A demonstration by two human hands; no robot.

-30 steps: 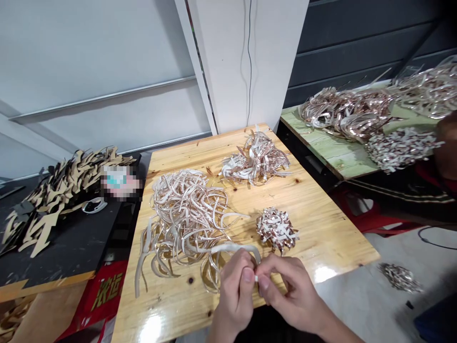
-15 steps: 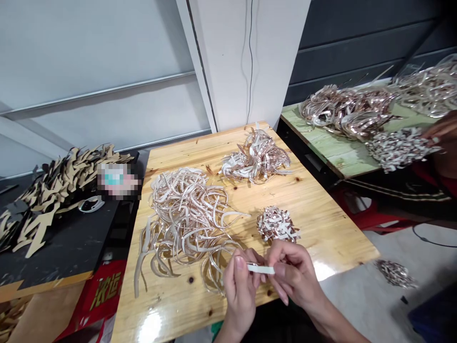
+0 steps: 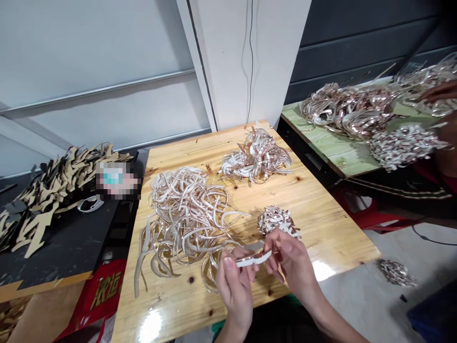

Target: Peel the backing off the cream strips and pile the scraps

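Between my hands, above the front of the wooden table (image 3: 300, 267), runs a narrow white strip (image 3: 254, 259) with a shiny rose-gold side. My left hand (image 3: 235, 286) pinches its left end between thumb and fingers. At the strip's right end, my right hand (image 3: 291, 257) holds on with thumb and fingertips. A large tangle of long curled strips (image 3: 189, 214) lies left of and beyond my hands. Just behind my right hand sits a small heap of short strip pieces (image 3: 276, 220). Farther back rests another pile of shiny strips (image 3: 257, 157).
Brown and black cut pieces (image 3: 64, 183) cover a dark table (image 3: 71, 252) at left. On the right, a green table (image 3: 317, 136) carries more strips, with another person's hand (image 3: 441, 93) above it. Scraps (image 3: 394, 273) lie on the floor. A pale wall pillar (image 3: 232, 62) stands behind.
Both hands have shifted slightly, the left one leftward and the right one upward. More of the strip shows between them, now bent. The other person's hand has moved up and back.
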